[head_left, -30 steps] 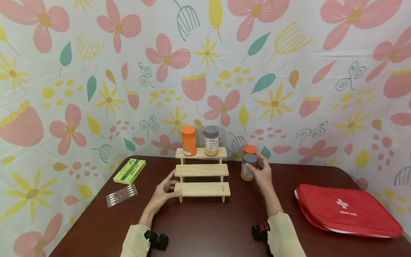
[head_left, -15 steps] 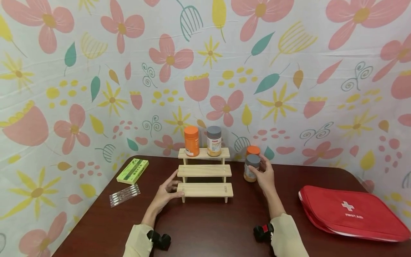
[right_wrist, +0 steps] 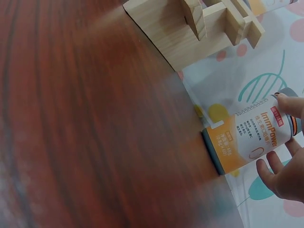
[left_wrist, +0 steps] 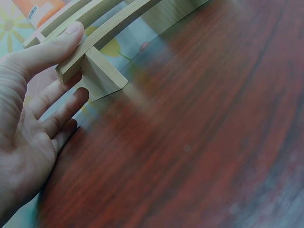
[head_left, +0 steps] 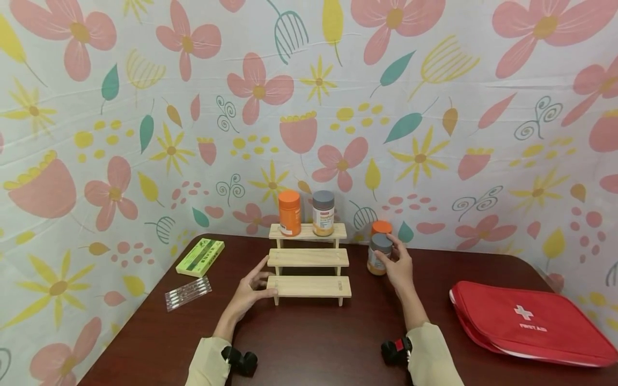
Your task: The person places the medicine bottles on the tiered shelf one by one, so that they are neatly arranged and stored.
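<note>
1. A floral backdrop (head_left: 309, 96) rises at twelve o'clock behind a dark wooden table (head_left: 318, 343), where bottles and a stepped rack share the surface.

2. A red first-aid bag (head_left: 541, 316) lies at about four o'clock from the rack, well apart from the bottles and flap side up.

3. The pale three-tier wooden rack (head_left: 309, 287) stands at the dial's centre. The work looks about half done: two bottles are up on the top tier, two more remain on the table.

4. At eight o'clock, a person's left hand (head_left: 246, 295) pinches the rack's end, thumb over the lowest tier and fingers along the side, apparently steadying it.

5. At three o'clock, the right hand (head_left: 399, 271) pinches the grey-capped table bottle (right_wrist: 259, 135) near its cap between thumb and finger, other fingers spread away. The bottle is upright; whether its base has left the table cannot be told.

6. Just behind it, toward two o'clock, the orange-capped table bottle (head_left: 381, 227) is mostly hidden.

7. On the top tier, the orange shelf bottle (head_left: 289, 214) and the grey-capped shelf bottle (head_left: 323, 214) stand upright, side by side and apart.

8. A yellow-green box (head_left: 200, 257) lies at nine o'clock, untouched.

9. Smallest, a clear swab packet (head_left: 188, 294) lies just below the box, between eight and nine.
</note>
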